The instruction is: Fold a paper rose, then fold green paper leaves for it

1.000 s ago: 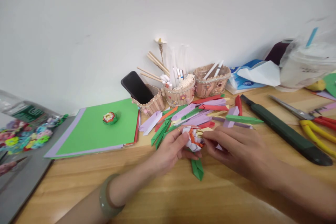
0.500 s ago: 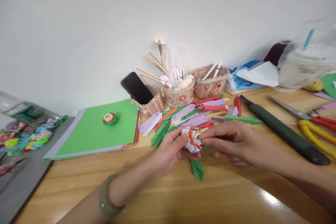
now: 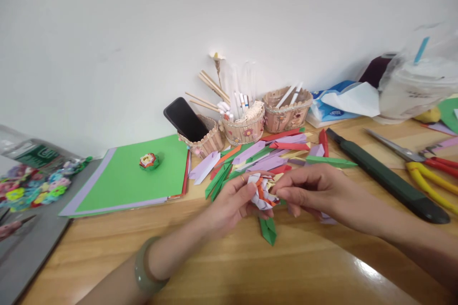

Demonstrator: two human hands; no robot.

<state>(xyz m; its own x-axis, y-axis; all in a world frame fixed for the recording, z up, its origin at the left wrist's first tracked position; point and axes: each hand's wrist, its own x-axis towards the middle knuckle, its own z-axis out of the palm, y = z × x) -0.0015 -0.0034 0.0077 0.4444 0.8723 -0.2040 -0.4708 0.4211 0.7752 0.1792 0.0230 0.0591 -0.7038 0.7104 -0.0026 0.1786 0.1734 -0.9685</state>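
Far left: a clear bag of small paper flowers (image 3: pixel 26 185) lies at the table (image 3: pixel 229 271) edge. Beside it, a green sheet (image 3: pixel 121 183) carries one small finished flower (image 3: pixel 149 160).

Centre: the left hand (image 3: pixel 231 205), with a bracelet (image 3: pixel 145 267) on the wrist, cups the folded paper piece (image 3: pixel 263 193). Its fingers are curled round the left side, thumb on top. The piece is white, orange and lilac, and is held just above the table, in front of a pile of folded coloured strips (image 3: pixel 265 155). One green strip (image 3: pixel 268 229) lies just below it.

Right of centre: the right hand (image 3: pixel 317 190) meets the piece from the other side, thumb and forefinger pinching its right edge.

Handling: the piece appears very light, soft and easily crushed; interlocked folds may slip apart. Grip lightly at the outer rim, not the centre.

Far right: a dark cutter (image 3: pixel 386 181) and scissors (image 3: pixel 425 171) lie well apart from both hands.
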